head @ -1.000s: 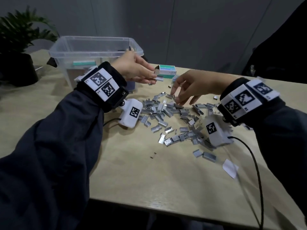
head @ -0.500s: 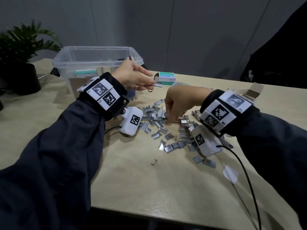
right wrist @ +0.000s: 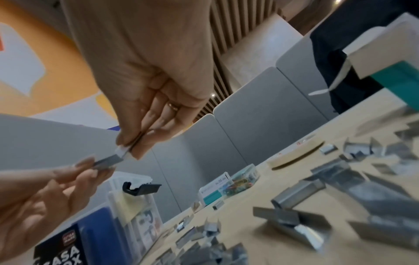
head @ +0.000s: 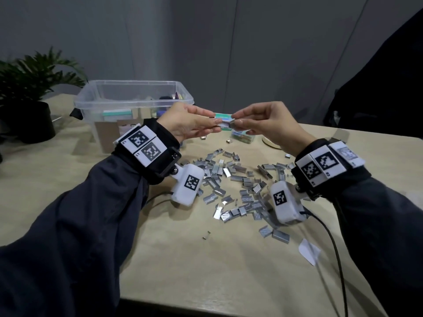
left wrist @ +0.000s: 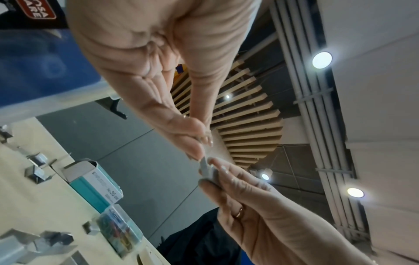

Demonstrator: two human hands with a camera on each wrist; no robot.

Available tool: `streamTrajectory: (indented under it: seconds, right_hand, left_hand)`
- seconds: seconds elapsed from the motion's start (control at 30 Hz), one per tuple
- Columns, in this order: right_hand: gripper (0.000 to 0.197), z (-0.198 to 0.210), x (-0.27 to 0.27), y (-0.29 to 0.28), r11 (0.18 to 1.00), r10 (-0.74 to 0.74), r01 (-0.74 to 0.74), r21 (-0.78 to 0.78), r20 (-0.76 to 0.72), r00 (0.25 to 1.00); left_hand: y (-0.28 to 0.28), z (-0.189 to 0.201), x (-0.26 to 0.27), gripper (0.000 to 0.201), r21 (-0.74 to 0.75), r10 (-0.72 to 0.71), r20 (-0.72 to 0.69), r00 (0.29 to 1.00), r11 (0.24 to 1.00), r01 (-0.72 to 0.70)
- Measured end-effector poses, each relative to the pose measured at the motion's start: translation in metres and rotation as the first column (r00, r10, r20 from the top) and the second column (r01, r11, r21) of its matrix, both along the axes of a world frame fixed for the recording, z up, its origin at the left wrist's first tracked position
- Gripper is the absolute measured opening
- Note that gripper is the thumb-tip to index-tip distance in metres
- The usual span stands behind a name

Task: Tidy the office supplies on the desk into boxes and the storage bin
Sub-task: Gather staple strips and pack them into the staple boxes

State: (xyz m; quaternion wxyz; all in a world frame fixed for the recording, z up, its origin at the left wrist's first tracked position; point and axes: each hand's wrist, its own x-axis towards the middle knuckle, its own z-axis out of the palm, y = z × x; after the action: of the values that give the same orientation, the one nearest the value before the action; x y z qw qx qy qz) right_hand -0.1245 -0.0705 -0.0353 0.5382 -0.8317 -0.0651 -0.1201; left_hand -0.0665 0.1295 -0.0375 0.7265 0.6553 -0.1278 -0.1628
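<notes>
Desk [head: 160,259] bearing clear storage bin [head: 135,92] at far left and scattered staple strips [head: 238,179]; above them I saw left hand [head: 185,124] and right hand [head: 270,124], fingertips together, both pinching one staple block [left wrist: 207,170], in front of the teal staple box [left wrist: 95,184]

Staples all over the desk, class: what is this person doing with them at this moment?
A person is gathering loose staple strips. The left hand and right hand are raised above the desk, each pinching an end of a short strip of staples between them. Many more staple strips lie scattered below. An open teal staple box sits on the desk beside a small clear case of coloured clips, and a clear storage bin stands further back on the left.
</notes>
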Motion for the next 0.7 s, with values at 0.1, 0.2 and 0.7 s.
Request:
streamTrajectory:
  seconds: [0.1, 0.2, 0.7]
  right_hand:
    - [0.02, -0.001, 0.002, -0.001, 0.985, 0.003, 0.003, 0.174, -0.033, 0.999]
    - [0.018, 0.0, 0.003, -0.001, 0.969, 0.021, -0.001, 0.247, -0.077, 0.997]
    - [0.023, -0.001, 0.004, 0.01, 0.913, 0.041, 0.033, 0.407, -0.171, 0.984]
  left_hand:
    - [-0.003, -0.001, -0.001, 0.034, -0.013, 0.027, 0.016, 1.0, 1.0, -0.027]
    - [-0.004, -0.002, -0.002, 0.034, -0.05, 0.042, 0.022, 0.999, 0.998, -0.041]
    - [-0.013, -0.005, -0.014, 0.035, -0.172, 0.112, 0.068, 0.991, 0.98, -0.099]
